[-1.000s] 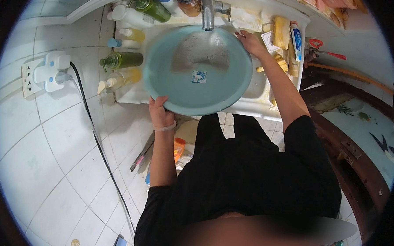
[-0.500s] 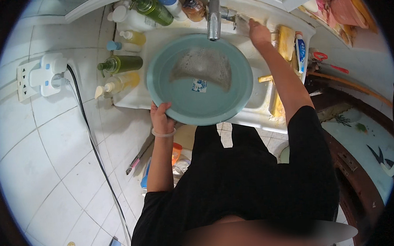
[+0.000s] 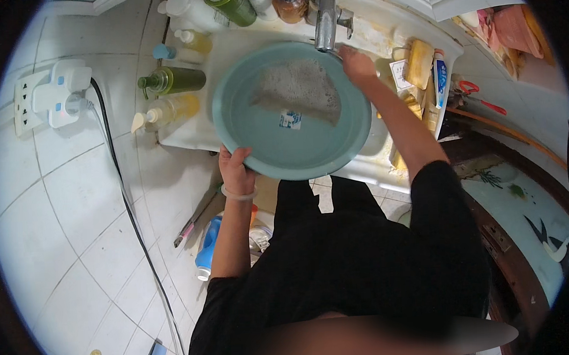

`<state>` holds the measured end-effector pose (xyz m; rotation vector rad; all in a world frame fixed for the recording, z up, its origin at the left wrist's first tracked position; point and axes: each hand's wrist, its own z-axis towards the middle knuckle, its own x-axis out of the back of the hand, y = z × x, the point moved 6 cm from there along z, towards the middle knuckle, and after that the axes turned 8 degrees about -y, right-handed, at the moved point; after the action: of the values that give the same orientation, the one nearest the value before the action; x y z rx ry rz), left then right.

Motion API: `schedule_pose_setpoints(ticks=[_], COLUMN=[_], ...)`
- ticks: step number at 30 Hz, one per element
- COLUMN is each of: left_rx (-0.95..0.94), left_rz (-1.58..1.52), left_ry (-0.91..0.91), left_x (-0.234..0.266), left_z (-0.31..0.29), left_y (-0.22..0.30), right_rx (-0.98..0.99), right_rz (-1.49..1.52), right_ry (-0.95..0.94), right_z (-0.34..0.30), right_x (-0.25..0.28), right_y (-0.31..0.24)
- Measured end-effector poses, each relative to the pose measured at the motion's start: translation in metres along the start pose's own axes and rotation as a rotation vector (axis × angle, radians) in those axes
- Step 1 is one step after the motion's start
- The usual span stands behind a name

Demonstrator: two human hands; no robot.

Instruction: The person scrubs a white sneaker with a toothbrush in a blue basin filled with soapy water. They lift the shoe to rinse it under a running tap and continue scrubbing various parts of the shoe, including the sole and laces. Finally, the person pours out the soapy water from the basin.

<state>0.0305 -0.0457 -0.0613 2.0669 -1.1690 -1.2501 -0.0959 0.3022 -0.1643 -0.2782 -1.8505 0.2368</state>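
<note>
A large teal plastic basin sits on the white sink, holding foamy water and a small sticker at its bottom. My left hand grips the basin's near rim, a pale bracelet on the wrist. My right hand rests on the far rim, right under the metal tap and close to its handle. Whether water runs from the tap I cannot tell.
Bottles stand along the sink's back and left edge: a green one, a yellow pump bottle, a dark green one. Soap and a sponge lie to the right. A wall socket with a black cable, and a blue bottle on the tiled floor.
My right hand has moved from the basin's right rim up toward the tap. The left hand keeps its hold on the near rim.
</note>
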Motion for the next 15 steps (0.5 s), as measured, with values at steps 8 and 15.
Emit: schedule_pose_setpoints(ticks=[8,15], left_rx=[0.013,-0.014], left_rz=[0.034,0.014], left_ry=[0.029,0.011], left_x=[0.003,0.010], left_z=[-0.006,-0.007], left_y=[-0.005,-0.009], right_rx=[-0.063,-0.042], right_rz=[0.012,0.012], right_ry=[0.197,-0.005], right_z=[0.007,-0.001], right_x=[0.025,0.028], right_y=[0.042,0.021])
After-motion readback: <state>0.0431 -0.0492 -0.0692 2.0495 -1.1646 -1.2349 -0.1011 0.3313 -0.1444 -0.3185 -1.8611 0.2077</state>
